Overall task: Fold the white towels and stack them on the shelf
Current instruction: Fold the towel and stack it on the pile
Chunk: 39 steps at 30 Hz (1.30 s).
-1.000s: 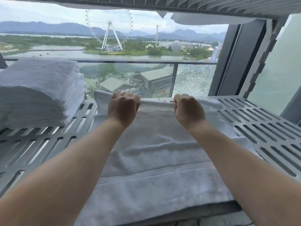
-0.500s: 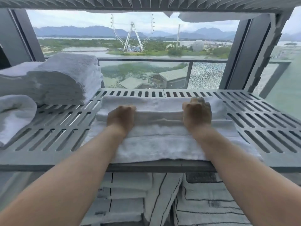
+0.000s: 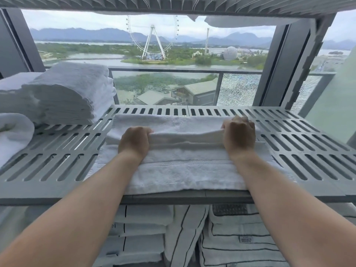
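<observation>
**A:** What is shown in the head view?

**B:** A white towel (image 3: 183, 170) is spread on the slatted shelf (image 3: 57, 162), just to the right of the stack of folded towels (image 3: 73, 93) and nearer the camera than it. A rolled towel (image 3: 13, 135) is seen in front of that stack, and striped linens (image 3: 240, 237) are stored below its level.

**A:** How is the towel held?

**B:** A raised fold across its middle is gripped at both ends. The left hand (image 3: 134, 140) is closed on the end nearer the stack, though its fingertips are hidden by the cloth. The right hand (image 3: 239, 135) is curled over the end farther from the stack, with the fold pinched under bent fingers.

**A:** Which step is judged to be in hand?

**B:** Folding. This towel is taken to be part-way doubled, and stacking is not yet begun. Whether the fold is meant to be drawn toward the camera or pushed away from it cannot be told.

**A:** What is called for next?

**B:** Both ends should be carried over together, so that the edges are matched and no skew is left. The cloth should then be pressed flat. After that, the bundle would need to be lifted leftward and set squarely on the stack.
</observation>
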Available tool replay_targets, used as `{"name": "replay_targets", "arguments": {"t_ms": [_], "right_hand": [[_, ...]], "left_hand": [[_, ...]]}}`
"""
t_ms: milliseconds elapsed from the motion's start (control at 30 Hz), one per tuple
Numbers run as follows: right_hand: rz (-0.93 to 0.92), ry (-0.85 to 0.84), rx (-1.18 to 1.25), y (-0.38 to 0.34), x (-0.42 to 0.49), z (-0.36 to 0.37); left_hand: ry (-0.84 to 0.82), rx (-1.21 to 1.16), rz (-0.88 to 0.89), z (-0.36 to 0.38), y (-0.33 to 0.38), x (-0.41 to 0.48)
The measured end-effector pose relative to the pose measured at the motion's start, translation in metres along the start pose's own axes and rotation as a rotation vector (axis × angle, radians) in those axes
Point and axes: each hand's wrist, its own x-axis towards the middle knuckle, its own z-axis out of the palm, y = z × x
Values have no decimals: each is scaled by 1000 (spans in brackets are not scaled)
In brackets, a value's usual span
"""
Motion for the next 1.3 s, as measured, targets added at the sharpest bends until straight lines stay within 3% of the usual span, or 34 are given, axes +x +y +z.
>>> {"name": "replay_targets", "arguments": {"t_ms": [200,500,633,833,967,1067,1133,1300], "right_hand": [[93,-147,37,4,-5,-1],[-4,67,124,2,-6,-5],[21,-101,54,7,-12,-5],[62,-116,60,10,-11,-2],[-121,109,237,-4,-5,-8],[-311,-45,390,-29,1,-10],[-318,-147,455,-44,7,-10],[-342,-193,457,-80,34,-4]], "left_hand": [[24,7,-40,1,-1,-2],[131,81,-29,5,-1,-2],[159,108,-37,7,-3,0],[129,140,-59,3,-1,-3],[127,173,-52,2,0,-4],[118,185,-63,1,-2,0],[79,186,-100,-2,-4,7],[-76,209,-251,-13,-3,41]]}}
